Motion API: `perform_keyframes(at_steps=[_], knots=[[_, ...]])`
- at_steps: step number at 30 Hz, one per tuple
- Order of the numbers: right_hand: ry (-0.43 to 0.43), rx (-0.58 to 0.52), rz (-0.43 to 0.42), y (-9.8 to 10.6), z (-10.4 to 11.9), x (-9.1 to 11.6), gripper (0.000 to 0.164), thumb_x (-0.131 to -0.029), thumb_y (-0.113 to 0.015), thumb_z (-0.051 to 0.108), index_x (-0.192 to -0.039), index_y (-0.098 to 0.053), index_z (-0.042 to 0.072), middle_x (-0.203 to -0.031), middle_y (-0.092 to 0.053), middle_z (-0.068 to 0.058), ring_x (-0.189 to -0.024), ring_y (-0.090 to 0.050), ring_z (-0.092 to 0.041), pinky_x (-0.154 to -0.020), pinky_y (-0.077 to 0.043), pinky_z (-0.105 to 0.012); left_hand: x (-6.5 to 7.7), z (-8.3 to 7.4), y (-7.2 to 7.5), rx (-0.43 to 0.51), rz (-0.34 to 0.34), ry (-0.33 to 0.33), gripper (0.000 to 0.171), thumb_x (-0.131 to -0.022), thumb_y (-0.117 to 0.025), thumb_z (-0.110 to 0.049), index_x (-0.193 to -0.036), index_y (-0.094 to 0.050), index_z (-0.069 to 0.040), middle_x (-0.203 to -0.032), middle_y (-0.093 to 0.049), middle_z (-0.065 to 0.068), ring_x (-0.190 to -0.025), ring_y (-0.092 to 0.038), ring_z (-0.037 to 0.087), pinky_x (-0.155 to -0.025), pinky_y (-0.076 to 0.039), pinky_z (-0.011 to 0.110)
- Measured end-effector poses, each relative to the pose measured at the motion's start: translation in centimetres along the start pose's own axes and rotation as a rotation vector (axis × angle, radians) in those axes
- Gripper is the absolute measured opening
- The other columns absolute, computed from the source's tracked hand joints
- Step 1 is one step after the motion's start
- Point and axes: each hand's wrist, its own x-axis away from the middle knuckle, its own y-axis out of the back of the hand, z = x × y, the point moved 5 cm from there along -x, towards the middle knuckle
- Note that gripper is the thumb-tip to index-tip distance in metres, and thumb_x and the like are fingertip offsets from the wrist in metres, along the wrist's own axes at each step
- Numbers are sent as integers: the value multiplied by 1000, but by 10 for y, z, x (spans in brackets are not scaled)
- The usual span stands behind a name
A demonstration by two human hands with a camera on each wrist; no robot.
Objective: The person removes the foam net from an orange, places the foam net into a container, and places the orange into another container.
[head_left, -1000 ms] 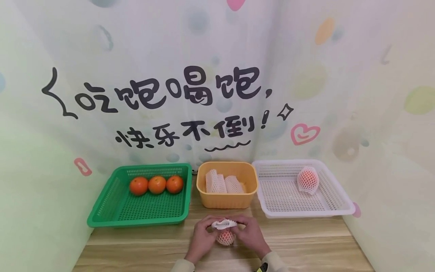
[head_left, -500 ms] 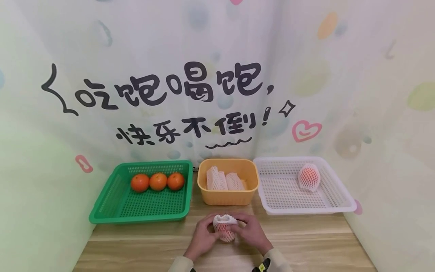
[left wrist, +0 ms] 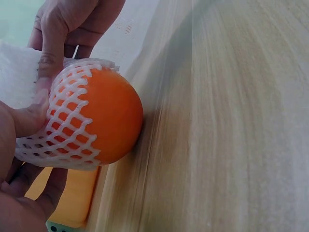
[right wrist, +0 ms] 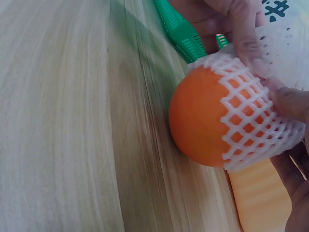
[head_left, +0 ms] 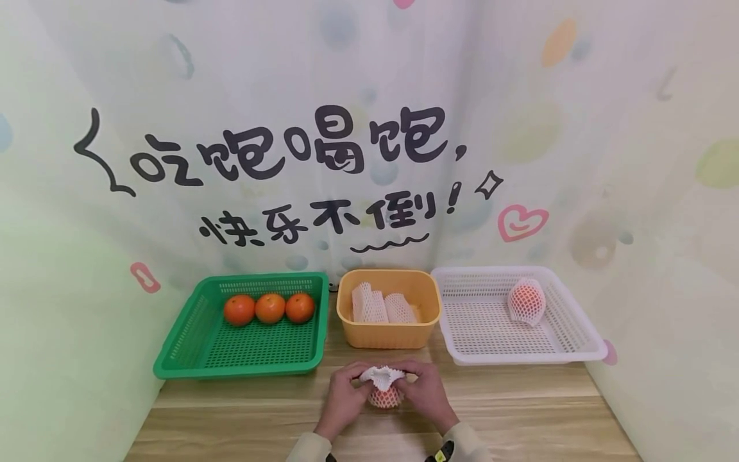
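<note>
On the table in front of me rests an orange (head_left: 385, 398), partly inside a white foam net sleeve (head_left: 382, 376). My left hand (head_left: 344, 399) pinches the sleeve on its left side, and my right hand (head_left: 428, 396) pinches it on the right. The thumbs press near each other on the mesh in the wrist views. Net covers the upper part of the orange (left wrist: 112, 118); its lower part is bare and touches the wood (right wrist: 145, 193). The sleeve's open end flares above the fruit, between both hands.
A green basket (head_left: 242, 372) with 3 bare oranges (head_left: 269, 308) stands at the left. Several foam sleeves (head_left: 369, 305) lie in the yellow bin (head_left: 389, 337) at the middle back. The white basket (head_left: 519, 357) at the right holds one netted orange (head_left: 526, 301).
The sleeve stood up as a taller tube half a second ago; now its upper end is folded and flared, with more of the orange showing below. Both hands stay around it. The baskets have not moved.
</note>
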Motion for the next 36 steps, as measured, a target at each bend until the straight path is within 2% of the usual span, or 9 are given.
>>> perform_keyframes(at_steps=[3, 8, 12, 15, 17, 21, 26, 30, 36], knots=[[15, 23, -32, 0, 2, -1, 31, -75, -80, -10, -98, -81, 12, -94, -80, -3, -87, -68, -1, -77, -59, -25, 0, -3, 1, 5, -41, -17, 26, -80, -80, 4, -93, -81, -19, -96, -78, -4, -95, -69, 6, -86, -56, 23], [-66, -30, -8, 0, -1, -1, 29, -81, -83, 0, -108, -78, 9, -105, -79, -7, -96, -70, -5, -88, -60, -28, 0, -4, 1, 4, -38, -22, 20, -81, -85, -7, -94, -80, -21, -97, -77, -4, -92, -67, 5, -83, -55, 23], [-118, -100, 59, -1, -3, 0, 34, -83, -85, 9, -115, -75, 8, -115, -76, -11, -104, -69, -5, -96, -58, -30, 1, 4, 0, -10, 50, -3, 28, -85, -84, -15, -111, -76, -21, -115, -73, -3, -106, -65, 7, -92, -56, 25], [-106, -96, 84, -2, -2, 1, 30, -84, -84, 10, -113, -75, 7, -113, -76, -12, -103, -69, -4, -96, -58, -32, 3, 9, -2, 21, 138, 8, 39, -86, -83, -16, -123, -71, -18, -124, -69, 0, -116, -62, 10, -98, -55, 26], [-108, -92, 78, -2, -1, 2, 25, -85, -83, 8, -109, -77, 7, -110, -77, -12, -101, -69, -3, -95, -58, -30, 5, 10, -3, 30, 169, 9, 42, -86, -83, -20, -126, -70, -17, -126, -69, 1, -117, -62, 9, -98, -55, 26], [-136, -63, 49, 0, 0, 0, 20, -84, -82, 3, -103, -78, 10, -105, -79, -8, -95, -71, -5, -90, -58, -26, 5, 8, -3, 9, 141, 0, 36, -86, -84, -26, -119, -74, -17, -120, -73, -1, -113, -65, 8, -95, -56, 26], [-155, -62, 73, 1, 6, -4, 23, -87, -80, 6, -109, -78, 9, -108, -79, -9, -95, -71, -6, -88, -59, -26, 3, 4, 0, -9, 89, 19, 28, -85, -85, -25, -112, -78, -20, -115, -76, -3, -110, -67, 11, -94, -55, 27], [-138, -50, 108, 5, 10, -7, 21, -89, -80, 13, -110, -77, 9, -107, -78, -10, -92, -70, -3, -82, -60, -24, 4, 6, 1, -25, 94, 44, 33, -84, -85, -24, -116, -77, -20, -119, -75, -3, -113, -66, 11, -95, -55, 26], [-92, -75, 112, 9, 17, -12, 19, -88, -80, 14, -107, -78, 11, -106, -76, -9, -93, -68, -4, -79, -61, -24, 5, 3, -1, -23, 120, 19, 40, -86, -84, -29, -122, -73, -18, -122, -74, 1, -112, -67, 12, -95, -55, 28]])
